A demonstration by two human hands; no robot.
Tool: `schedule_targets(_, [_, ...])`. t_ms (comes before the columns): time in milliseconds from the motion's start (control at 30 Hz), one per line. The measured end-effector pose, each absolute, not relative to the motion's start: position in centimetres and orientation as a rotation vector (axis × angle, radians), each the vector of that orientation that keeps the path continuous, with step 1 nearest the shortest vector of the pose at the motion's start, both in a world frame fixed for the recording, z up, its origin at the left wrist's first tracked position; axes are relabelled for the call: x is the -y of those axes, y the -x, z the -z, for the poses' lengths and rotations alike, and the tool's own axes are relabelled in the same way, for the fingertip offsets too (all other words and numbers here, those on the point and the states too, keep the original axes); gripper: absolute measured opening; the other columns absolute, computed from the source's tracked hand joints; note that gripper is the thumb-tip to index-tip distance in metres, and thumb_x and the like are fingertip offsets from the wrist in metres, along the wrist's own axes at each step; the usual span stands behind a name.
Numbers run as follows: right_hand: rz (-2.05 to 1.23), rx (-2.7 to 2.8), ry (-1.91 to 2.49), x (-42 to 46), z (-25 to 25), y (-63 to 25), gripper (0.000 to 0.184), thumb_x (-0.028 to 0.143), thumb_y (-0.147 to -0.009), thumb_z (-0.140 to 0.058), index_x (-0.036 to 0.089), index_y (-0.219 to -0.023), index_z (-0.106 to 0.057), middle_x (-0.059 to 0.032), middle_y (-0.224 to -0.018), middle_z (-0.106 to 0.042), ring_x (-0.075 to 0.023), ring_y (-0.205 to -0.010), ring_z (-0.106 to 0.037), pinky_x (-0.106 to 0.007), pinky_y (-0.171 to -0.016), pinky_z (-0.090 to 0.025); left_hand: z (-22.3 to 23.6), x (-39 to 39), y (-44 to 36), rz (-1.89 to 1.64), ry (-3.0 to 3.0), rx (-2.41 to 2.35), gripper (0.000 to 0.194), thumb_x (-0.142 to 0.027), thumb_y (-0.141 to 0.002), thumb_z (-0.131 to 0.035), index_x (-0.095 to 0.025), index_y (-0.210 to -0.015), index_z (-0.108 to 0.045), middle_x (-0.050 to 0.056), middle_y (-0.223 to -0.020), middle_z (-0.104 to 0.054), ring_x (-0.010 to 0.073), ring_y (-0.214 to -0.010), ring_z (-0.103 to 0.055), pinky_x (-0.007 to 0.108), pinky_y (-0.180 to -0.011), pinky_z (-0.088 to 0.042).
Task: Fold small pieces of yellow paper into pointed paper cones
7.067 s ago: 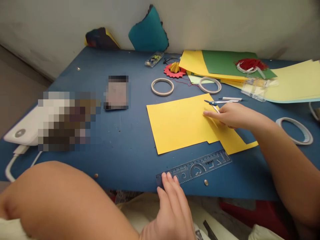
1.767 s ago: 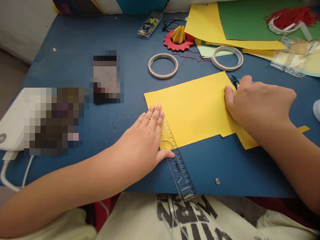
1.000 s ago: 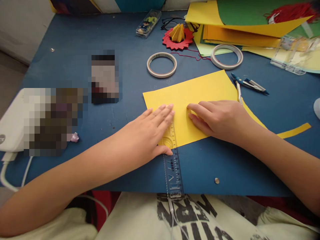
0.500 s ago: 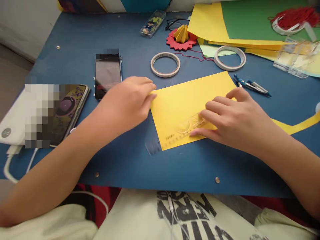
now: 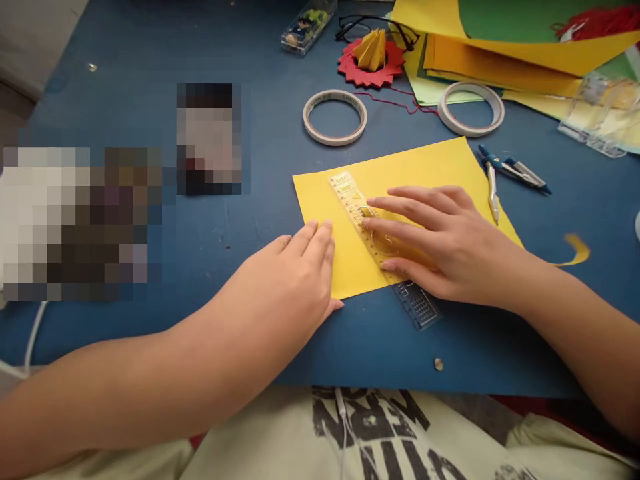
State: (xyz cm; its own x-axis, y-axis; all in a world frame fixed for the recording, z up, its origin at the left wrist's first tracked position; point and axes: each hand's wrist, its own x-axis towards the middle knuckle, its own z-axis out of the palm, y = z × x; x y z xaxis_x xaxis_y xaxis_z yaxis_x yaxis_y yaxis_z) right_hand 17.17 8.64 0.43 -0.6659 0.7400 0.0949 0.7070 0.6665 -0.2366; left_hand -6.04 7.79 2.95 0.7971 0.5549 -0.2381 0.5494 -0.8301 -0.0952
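Note:
A yellow sheet of paper (image 5: 435, 163) lies on the blue table. Across it slants a clear plastic ruler (image 5: 345, 193), its lower end past the paper's near edge. My right hand (image 5: 440, 240) holds the ruler, fingertips on its middle and thumb by its left edge. My left hand (image 5: 295, 280) lies flat with fingers stretched out, on the lower left side of the sheet. A blue and silver compass (image 5: 520, 172) rests at the sheet's right edge, one leg over the paper. A narrow yellow strip (image 5: 577, 250) curls up beyond my right wrist.
Two tape rolls (image 5: 335, 140) lie behind the sheet. Farther back are a red and yellow paper flower (image 5: 371, 57), glasses (image 5: 410, 37), a clear case (image 5: 307, 27) and stacked coloured paper (image 5: 510, 60). Blurred-out devices (image 5: 75, 227) and a cable (image 5: 33, 340) are at left.
The ruler has passed from my left hand to my right and turned to slant the other way. My left hand went to the sheet's upper left corner, then back down its left side.

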Motion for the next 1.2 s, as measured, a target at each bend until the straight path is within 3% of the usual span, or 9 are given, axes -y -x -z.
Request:
schedule_targets(100, [-0.221, 2.782, 1.17, -8.9, 0.7, -17.1, 0.055, 0.048, -0.092, -0.038, 0.022, -0.14, -0.033, -0.0074, -0.146, -0.036, -0.0297, -0.136, -0.029, -0.05, -0.103, -0.024, -2.7, -6.8, 5.8, -0.388, 2.927, 0.917, 0.046, -0.022, -0.088, -0.045, 0.006, -0.124, -0.052, 0.03, -0.128, -0.048, 0.04, -0.119, -0.05, 0.047, -0.09, -0.051])
schedule_targets(267, [-0.098, 2.771, 1.159, -7.8, 1.3, -16.1, 0.054, 0.043, -0.094, -0.034, 0.017, -0.141, -0.033, -0.0087, -0.147, -0.034, -0.0277, -0.133, -0.034, -0.048, -0.099, -0.025, -2.2, -3.6, 5.0, -0.273, 2.727, 0.845, 0.04, -0.006, -0.082, -0.045, 0.006, -0.118, -0.056, 0.031, -0.119, -0.055, 0.0429, -0.108, -0.056, 0.044, -0.073, -0.058])
schedule_targets(367, [-0.112, 2.761, 1.152, -7.5, 1.2, -16.2, 0.051, 0.036, -0.092, -0.036, 0.018, -0.14, -0.035, -0.0091, -0.146, -0.035, -0.0298, -0.128, -0.038, -0.048, -0.095, -0.026, -2.1, -2.5, 4.4, -0.294, 2.644, 0.79, 0.038, -0.007, -0.083, -0.045, 0.004, -0.116, -0.058, 0.029, -0.112, -0.06, 0.0404, -0.1, -0.061, 0.038, -0.064, -0.059])
schedule_targets(700, [-0.159, 2.743, 1.166, -7.8, 1.0, -16.5, 0.053, 0.038, -0.089, -0.041, 0.018, -0.137, -0.039, -0.01, -0.143, -0.04, -0.0316, -0.122, -0.043, -0.048, -0.09, -0.029, -1.1, -2.8, 4.0, -0.054, 2.549, 0.683, 0.033, -0.015, -0.083, -0.047, 0.008, -0.1, -0.063, 0.028, -0.094, -0.067, 0.0372, -0.081, -0.068, 0.032, -0.049, -0.055])
schedule_targets(1200, [-0.161, 2.787, 1.187, -8.0, 0.7, -16.5, 0.052, 0.04, -0.09, -0.041, 0.023, -0.138, -0.036, -0.0056, -0.144, -0.039, -0.0289, -0.126, -0.04, -0.05, -0.093, -0.03, -1.6, -2.7, 3.7, -0.169, 2.543, 0.691, 0.035, -0.015, -0.082, -0.051, 0.01, -0.103, -0.061, 0.03, -0.097, -0.065, 0.0388, -0.084, -0.067, 0.034, -0.054, -0.055])
